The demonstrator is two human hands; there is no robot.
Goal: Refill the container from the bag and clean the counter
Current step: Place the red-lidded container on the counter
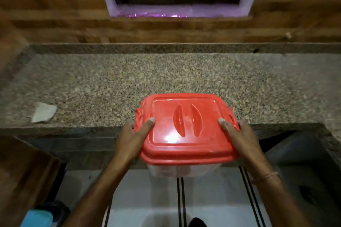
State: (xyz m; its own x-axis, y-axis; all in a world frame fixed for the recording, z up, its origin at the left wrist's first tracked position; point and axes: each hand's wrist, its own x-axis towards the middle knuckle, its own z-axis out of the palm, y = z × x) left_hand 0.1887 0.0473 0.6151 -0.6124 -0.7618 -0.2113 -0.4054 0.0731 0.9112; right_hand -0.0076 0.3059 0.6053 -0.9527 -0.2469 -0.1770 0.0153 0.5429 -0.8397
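The container (184, 129) is clasped at both sides by the left grip (129, 140) and right grip (238, 138); light, stiff, slippery plastic is judged.

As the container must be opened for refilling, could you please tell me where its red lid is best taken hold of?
Probably the raised rib in the middle of the red lid, from straight above: the two crescent hollows beside it leave room for a pinch. The left hand and right hand hold the container by its sides, so the top is free.
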